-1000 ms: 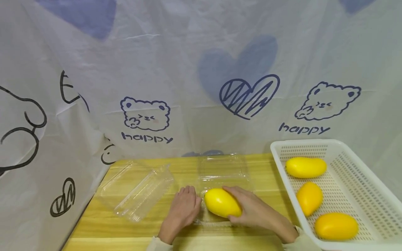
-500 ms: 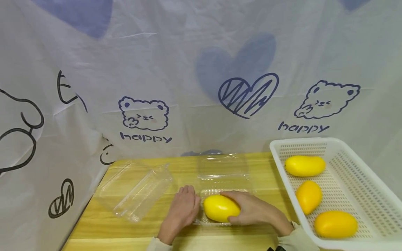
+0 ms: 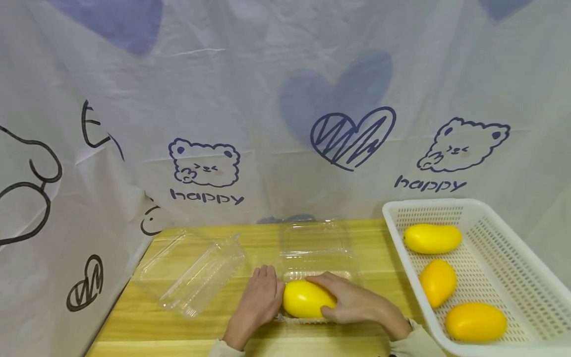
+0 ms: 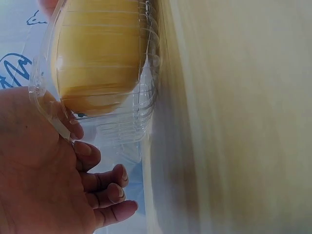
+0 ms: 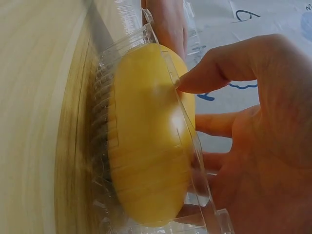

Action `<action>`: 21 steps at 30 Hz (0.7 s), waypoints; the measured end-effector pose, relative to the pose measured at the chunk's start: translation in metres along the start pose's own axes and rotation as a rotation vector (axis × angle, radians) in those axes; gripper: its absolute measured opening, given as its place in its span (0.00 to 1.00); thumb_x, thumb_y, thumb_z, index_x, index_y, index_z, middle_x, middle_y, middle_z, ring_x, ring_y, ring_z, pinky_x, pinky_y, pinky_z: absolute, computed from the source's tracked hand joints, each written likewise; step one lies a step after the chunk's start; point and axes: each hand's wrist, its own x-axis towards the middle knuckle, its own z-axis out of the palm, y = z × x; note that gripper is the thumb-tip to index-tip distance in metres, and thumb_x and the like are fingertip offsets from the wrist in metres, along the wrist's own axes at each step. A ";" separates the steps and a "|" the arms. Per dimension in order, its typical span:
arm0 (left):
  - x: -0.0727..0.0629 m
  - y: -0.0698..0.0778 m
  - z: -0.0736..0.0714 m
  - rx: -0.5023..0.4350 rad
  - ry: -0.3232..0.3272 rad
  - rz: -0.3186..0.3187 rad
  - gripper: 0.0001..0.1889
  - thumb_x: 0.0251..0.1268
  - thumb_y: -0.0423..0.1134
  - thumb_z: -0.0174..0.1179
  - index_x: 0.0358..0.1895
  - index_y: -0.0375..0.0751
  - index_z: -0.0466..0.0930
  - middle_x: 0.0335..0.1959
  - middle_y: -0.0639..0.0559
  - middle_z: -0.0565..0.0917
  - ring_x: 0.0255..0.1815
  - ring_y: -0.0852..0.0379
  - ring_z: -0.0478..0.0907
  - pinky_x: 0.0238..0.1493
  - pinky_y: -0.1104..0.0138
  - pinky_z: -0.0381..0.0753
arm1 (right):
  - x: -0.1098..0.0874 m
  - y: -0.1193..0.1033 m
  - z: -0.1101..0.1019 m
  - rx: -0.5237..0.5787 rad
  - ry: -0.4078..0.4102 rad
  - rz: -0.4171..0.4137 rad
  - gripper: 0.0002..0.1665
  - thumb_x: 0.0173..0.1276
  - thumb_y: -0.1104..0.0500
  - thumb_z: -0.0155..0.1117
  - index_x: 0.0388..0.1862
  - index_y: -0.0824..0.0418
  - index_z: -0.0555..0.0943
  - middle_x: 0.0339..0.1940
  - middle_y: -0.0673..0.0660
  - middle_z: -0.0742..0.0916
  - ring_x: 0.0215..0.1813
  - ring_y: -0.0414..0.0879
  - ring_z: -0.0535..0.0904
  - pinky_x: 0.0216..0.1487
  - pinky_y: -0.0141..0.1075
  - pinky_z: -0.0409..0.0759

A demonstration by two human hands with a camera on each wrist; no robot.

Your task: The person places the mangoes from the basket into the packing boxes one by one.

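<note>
A yellow mango (image 3: 308, 299) lies lengthwise in the base of a clear plastic clamshell box (image 4: 141, 105), its left end close to my left hand. My right hand (image 3: 352, 300) holds the mango from the right, thumb (image 5: 202, 73) at the near side and fingers on the far side. At the box's left edge is my left hand (image 3: 258, 297), pinching the rim, with the thumb inside and the other fingers bent outside, as the left wrist view shows. The box's raised lid (image 3: 314, 238) leans open toward the back.
A second clear clamshell box (image 3: 196, 272) stands open on the wooden table (image 3: 147, 329) to the left. On the right, a white perforated basket (image 3: 531, 277) holds three mangoes (image 3: 438, 282). A printed white cloth (image 3: 276, 99) hangs behind and at the left.
My right hand has lowered the mango into the box, levelled it, and shifted it left toward my left hand. The left hand has stayed at the box's edge.
</note>
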 end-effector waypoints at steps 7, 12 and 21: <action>0.000 0.000 -0.001 0.015 0.008 0.002 0.10 0.76 0.35 0.43 0.31 0.39 0.62 0.30 0.47 0.63 0.33 0.50 0.61 0.40 0.57 0.67 | 0.000 -0.002 -0.001 -0.008 -0.006 0.011 0.43 0.62 0.55 0.64 0.78 0.59 0.67 0.68 0.57 0.77 0.62 0.51 0.76 0.62 0.55 0.76; -0.001 0.000 -0.001 0.022 -0.006 -0.001 0.11 0.77 0.35 0.43 0.31 0.39 0.62 0.29 0.47 0.63 0.33 0.50 0.61 0.37 0.59 0.66 | 0.001 -0.003 -0.002 -0.018 -0.017 0.017 0.44 0.62 0.54 0.64 0.78 0.59 0.67 0.69 0.58 0.76 0.62 0.51 0.76 0.62 0.55 0.75; -0.001 -0.002 -0.002 0.025 -0.002 -0.005 0.11 0.76 0.36 0.43 0.31 0.40 0.62 0.29 0.48 0.63 0.31 0.51 0.60 0.34 0.61 0.64 | -0.003 -0.005 -0.012 -0.035 -0.031 0.024 0.44 0.63 0.55 0.65 0.79 0.59 0.66 0.70 0.59 0.75 0.65 0.54 0.75 0.65 0.57 0.74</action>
